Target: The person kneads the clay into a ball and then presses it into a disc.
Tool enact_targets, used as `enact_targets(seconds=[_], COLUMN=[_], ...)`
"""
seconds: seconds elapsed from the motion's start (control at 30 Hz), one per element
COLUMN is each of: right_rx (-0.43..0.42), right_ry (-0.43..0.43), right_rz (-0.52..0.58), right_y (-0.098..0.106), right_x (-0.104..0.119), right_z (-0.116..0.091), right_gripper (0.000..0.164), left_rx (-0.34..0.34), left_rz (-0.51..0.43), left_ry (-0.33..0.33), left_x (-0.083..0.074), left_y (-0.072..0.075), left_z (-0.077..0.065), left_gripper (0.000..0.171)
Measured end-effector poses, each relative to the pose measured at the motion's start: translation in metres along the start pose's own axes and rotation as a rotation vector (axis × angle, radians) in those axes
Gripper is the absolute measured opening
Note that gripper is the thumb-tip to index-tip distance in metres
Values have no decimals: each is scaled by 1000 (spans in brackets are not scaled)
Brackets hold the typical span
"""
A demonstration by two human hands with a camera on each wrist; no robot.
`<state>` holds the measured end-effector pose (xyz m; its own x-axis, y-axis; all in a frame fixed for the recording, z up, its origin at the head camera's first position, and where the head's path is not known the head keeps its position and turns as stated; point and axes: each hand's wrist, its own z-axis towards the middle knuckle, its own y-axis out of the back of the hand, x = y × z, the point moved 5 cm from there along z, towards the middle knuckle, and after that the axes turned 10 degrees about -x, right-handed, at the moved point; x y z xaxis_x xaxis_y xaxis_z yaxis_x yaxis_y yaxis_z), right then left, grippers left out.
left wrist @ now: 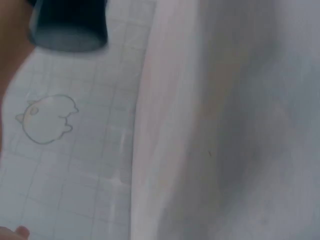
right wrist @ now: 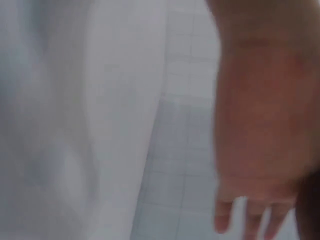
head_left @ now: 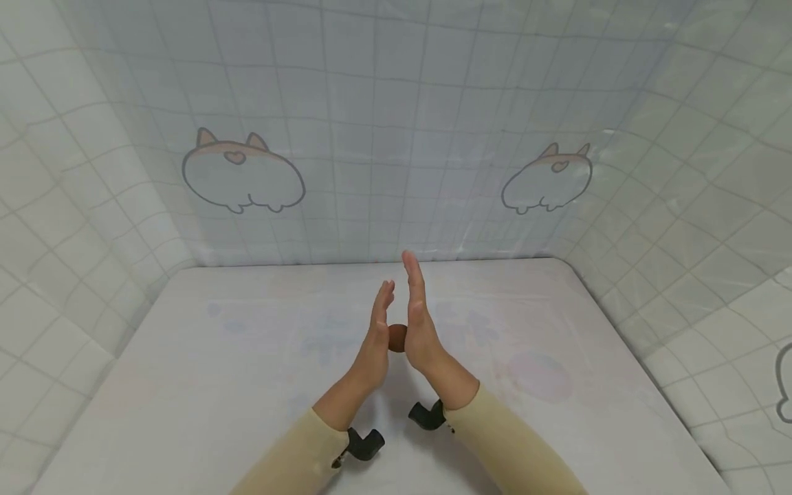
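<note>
Between my two palms sits a small brown ball (head_left: 398,338), above the table in the head view. My left hand (head_left: 375,344) touches it from the left with its fingers straight and pointing forward. From the right, my right hand (head_left: 421,330) presses its palm to the ball, fingers straight and reaching a little farther forward. The right wrist view shows a blurred palm (right wrist: 262,120) with extended fingers, and a dark brown patch at the right edge. Only a fingertip (left wrist: 21,231) appears low in the left wrist view. What the ball is made of I cannot tell.
A pale cloth with faint coloured prints covers the table (head_left: 216,385). White grid-patterned curtains (head_left: 371,137) with corgi drawings stand behind it and on both sides. Each wrist carries a dark camera mount, the left one (head_left: 365,445) and the right one (head_left: 427,415).
</note>
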<state>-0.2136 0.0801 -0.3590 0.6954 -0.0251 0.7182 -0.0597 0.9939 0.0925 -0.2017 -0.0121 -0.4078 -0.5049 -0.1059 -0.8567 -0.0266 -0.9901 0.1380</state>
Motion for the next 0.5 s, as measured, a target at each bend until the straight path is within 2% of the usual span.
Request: enact_targets(seconds=[0.17, 0.3, 0.4, 0.5], right_rx=[3, 57, 103, 138], right_ry=[-80, -159, -194, -201], right_rz=[-17, 15, 42, 36], right_y=[3, 1, -3, -7], right_x=[-12, -21, -27, -29], right_z=[3, 0, -4, -9], right_gripper=[90, 92, 92, 91], left_rx=[17, 13, -8, -39], left_rz=[-119, -168, -194, -199], left_ry=[-104, -184, -226, -236], left_x=[-16, -30, -37, -41], left_y=[-3, -4, -2, 2], left_z=[-4, -4, -2, 1], left_gripper=[76, 82, 87, 89])
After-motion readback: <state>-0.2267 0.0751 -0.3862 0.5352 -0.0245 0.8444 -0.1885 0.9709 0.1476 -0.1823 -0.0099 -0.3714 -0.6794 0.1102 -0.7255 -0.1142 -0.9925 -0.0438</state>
